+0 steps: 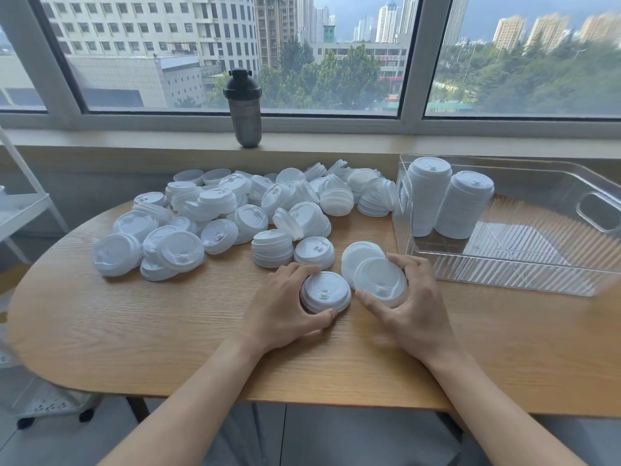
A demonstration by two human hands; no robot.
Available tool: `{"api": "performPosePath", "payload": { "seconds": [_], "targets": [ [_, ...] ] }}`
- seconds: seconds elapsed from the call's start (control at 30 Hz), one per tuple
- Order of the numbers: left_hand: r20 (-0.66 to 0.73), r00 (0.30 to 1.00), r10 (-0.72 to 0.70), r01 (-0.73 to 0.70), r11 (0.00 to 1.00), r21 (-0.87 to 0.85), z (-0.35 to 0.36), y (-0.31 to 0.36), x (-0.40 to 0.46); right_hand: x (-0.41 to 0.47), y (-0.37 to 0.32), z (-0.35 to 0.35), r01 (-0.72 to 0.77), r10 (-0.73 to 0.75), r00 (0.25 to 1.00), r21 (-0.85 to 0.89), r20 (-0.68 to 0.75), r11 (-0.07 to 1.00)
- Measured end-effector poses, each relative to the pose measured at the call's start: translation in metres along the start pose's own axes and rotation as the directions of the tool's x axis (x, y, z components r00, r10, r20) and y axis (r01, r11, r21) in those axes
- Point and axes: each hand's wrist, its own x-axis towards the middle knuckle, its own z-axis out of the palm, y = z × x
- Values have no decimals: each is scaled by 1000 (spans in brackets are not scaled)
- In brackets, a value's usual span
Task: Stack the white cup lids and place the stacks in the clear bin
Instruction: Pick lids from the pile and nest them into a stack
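Note:
Many white cup lids [235,210] lie in a loose heap across the far half of the wooden table [134,331]. My left hand [285,311] grips a short stack of lids [325,295] resting on the table near the front. My right hand [413,304] holds a single tilted lid [379,280], which overlaps another lid [361,255] lying behind it. A clear ribbed bin [524,274] stands at the right. Two tall lid stacks [447,203] stand in its far left corner.
A dark shaker bottle [244,109] stands on the window sill behind the heap. A small stack of lids [273,252] and a single lid [314,252] sit just beyond my left hand. A white rack [20,210] is at the left.

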Motion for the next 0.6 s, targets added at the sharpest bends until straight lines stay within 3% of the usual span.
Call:
{"api": "performPosePath", "payload": {
  "seconds": [0.17, 0.37, 0.6],
  "targets": [
    [28, 999, 39, -41, 997, 61, -1, 6, -7, -19, 0, -12, 1, 12, 992, -102, 129, 995],
    [-32, 999, -37, 40, 996, 83, -2, 6, -8, -30, -7, -21, -2, 58, 982, -300, 179, 954],
    [31, 999, -26, 23, 995, 94, -2, 4, -6, -32, -6, -41, 13, 27, 936, -114, 350, 993]
  ]
}}
